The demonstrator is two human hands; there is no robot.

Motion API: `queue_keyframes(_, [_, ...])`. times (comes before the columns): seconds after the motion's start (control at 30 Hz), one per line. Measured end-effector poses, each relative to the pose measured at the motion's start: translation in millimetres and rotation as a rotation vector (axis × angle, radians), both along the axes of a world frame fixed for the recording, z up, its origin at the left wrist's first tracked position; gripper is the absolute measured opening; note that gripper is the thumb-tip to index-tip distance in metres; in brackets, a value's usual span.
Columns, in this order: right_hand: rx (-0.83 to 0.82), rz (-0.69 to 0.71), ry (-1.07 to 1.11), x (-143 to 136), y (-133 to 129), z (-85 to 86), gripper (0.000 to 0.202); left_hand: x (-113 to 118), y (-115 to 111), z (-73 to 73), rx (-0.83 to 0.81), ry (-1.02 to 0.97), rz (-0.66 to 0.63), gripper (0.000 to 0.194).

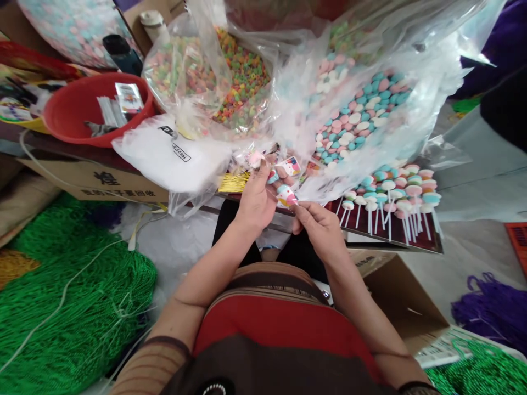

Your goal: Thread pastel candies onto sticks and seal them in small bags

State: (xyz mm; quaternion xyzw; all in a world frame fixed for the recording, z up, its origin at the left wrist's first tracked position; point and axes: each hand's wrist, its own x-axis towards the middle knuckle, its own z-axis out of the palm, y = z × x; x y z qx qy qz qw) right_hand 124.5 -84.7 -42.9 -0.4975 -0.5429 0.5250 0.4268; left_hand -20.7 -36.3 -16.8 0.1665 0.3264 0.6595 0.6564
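My left hand (257, 203) is closed, thumb up and fingers curled, over the near edge of the table. Small colourful bits show between its fingers, too blurred to name. Between thumb and forefinger, my right hand (320, 224) pinches the edge of a small printed card (285, 195) in white, pink and yellow, which lies against the left fingers. Just beyond those fingers is another printed card (291, 165). A bundle of gold twist ties (233, 182) lies left of my left hand. To the right of my right hand, several marshmallow lollipops (411, 186) hang their white sticks past the table edge.
Clear bags of ring-shaped candies (242, 77) and pastel round candies (358, 118) fill the table's back. White printed bags (181, 159) lie left, beside a red basin (61, 109). Green strands (78, 296) cover the left floor; an open carton (403, 302) stands right.
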Motion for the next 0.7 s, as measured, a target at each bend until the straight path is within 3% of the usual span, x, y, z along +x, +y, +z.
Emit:
queue_keyframes(0.13, [0.058, -0.103, 0.004, -4, -6, -2.6, 0.028, 2, -1, -0.6, 0.004, 0.008, 0.007, 0.026])
queue_keyframes(0.43, [0.236, -0.171, -0.130, -10, -16, -10.6, 0.025, 3, 0, 0.6, -0.003, -0.062, 0.040, 0.021])
queue_keyframes(0.7, [0.363, -0.060, -0.355, -9, -10, -17.0, 0.034, 8, -3, 3.3, -0.011, -0.101, 0.039, 0.021])
